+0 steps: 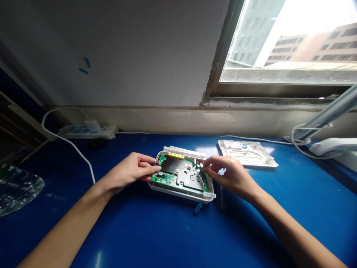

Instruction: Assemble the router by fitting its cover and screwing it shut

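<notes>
A green circuit board (170, 179) with a black metal plate and a yellow port block (176, 155) lies in a white router casing (173, 192), a little askew to it. My left hand (139, 167) is closed on the board's left end, thumb on top and fingers underneath. At the board's upper right corner, beside a small red part, the thumb and forefinger of my right hand (223, 167) pinch together; their exact contact is partly hidden. Thin antenna wires cross the board. A white antenna bar (186, 152) runs along the casing's far side.
Behind my right hand lies a white casing cover (247, 152), inner side up. A blue-ended tool (198, 209) sticks out at the casing's front. A power strip (108, 131) with a plugged white cable stands back left, clear plastic packaging (19, 190) far left, a lamp arm (329, 111) right.
</notes>
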{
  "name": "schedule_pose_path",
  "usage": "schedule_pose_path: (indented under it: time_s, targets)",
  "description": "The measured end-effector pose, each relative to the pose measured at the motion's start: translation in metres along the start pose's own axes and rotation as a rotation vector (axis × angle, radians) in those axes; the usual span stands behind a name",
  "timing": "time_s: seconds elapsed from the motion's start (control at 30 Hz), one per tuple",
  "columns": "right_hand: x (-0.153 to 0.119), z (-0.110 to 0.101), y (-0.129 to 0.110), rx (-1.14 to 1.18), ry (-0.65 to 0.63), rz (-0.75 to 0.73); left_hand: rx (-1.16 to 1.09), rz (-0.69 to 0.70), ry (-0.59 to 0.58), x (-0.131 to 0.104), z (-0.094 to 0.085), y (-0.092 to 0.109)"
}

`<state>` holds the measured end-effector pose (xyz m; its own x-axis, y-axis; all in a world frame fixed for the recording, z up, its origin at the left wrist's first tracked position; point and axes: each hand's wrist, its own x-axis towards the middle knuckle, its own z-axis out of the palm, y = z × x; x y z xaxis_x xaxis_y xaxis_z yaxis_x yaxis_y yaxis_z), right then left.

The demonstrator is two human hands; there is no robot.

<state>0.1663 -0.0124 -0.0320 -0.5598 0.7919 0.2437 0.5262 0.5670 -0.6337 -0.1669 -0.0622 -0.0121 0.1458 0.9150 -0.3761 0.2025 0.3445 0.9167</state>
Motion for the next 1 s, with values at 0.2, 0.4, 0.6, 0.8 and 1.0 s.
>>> schedule_pose_path:
  time_s: [0.2, 0.4, 0.6, 0.8, 1.0]
  targets:
    - [-0.0006, 0.0002, 0.0042, -0.008, -0.017, 0.015, 0.157, 0.117, 0.195, 0.0018, 0.0068, 0.0008]
    - [-0.0004, -0.0006, 0.0025, 0.009, 0.0, 0.003, 0.16, 0.131, 0.171, 0.002, 0.0051, 0.0003]
    - [-0.0005, -0.0022, 0.0021, -0.003, -0.008, 0.003, -0.05, -0.035, 0.045, -0.0007, 0.0061, 0.0045]
    - [-0.0005, -0.004, 0.0034, 0.002, -0.028, 0.004, -0.152, -0.055, -0.042, 0.0006, 0.0092, 0.0025]
    - [-0.0005, -0.007, 0.0007, 0.004, -0.001, -0.014, -0.172, -0.009, -0.035, 0.0037, 0.0064, -0.0024]
